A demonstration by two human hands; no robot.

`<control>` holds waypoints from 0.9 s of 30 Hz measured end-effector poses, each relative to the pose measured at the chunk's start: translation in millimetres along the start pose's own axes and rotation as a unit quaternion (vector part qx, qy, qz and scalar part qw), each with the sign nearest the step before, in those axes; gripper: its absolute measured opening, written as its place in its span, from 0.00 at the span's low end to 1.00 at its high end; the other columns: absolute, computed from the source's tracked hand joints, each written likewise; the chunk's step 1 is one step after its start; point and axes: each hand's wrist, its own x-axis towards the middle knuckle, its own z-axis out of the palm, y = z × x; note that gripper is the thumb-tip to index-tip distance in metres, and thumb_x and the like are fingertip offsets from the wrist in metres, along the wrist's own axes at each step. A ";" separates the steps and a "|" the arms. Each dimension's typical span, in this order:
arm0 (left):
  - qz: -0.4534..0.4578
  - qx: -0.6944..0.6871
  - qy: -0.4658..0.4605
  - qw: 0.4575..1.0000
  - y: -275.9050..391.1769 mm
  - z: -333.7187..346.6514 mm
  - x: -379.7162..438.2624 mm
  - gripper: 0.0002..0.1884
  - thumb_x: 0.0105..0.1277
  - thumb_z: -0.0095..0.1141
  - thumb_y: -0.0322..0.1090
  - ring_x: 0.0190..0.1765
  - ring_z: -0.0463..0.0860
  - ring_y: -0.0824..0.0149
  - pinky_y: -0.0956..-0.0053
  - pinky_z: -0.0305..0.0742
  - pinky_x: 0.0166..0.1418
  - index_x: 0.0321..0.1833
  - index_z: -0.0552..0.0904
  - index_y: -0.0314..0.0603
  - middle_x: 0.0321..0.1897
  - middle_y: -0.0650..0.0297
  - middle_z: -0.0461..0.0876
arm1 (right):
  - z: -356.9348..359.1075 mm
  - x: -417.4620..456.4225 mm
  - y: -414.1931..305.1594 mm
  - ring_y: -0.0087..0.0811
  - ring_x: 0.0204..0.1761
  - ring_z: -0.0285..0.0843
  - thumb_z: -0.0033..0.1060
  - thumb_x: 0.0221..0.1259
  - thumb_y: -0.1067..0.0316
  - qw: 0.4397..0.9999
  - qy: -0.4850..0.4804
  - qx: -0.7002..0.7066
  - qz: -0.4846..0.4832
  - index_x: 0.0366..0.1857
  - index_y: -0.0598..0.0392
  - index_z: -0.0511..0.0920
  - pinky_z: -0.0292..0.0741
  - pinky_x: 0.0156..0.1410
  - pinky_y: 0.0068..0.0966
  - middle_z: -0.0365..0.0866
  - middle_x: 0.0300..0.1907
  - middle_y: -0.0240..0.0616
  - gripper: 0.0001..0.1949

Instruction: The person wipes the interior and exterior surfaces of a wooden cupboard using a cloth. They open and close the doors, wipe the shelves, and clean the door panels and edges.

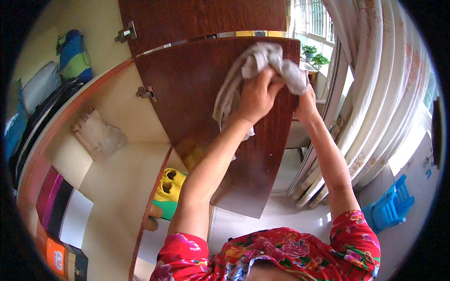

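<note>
My left hand grips a pale grey-white cloth, pressing it against the dark brown wooden cabinet door near its upper free corner. Part of the cloth hangs down the door's face, left of my wrist. At the door's right edge is my right hand, touching the bunched end of the cloth. Its fingers are hidden by cloth and door edge, so I cannot tell what they hold. The door stands swung out, with a metal hinge on its left side.
Above is a second brown door. Left, the cabinet shelf bears a plastic bag and several boxes; yellow cloth lies lower. Right are a long curtain, potted plants and a blue plastic chair or basket.
</note>
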 end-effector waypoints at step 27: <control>-0.095 0.412 0.273 0.864 -166.9 -116.2 -13.0 0.16 0.65 0.41 0.31 0.59 0.64 0.44 0.49 0.55 0.62 0.56 0.67 0.37 0.53 0.45 0.70 | -31.3 76.2 33.7 0.35 0.59 0.63 0.38 0.64 0.45 0.998 0.042 0.047 0.000 0.59 0.56 0.62 0.58 0.65 0.35 0.64 0.60 0.37 0.28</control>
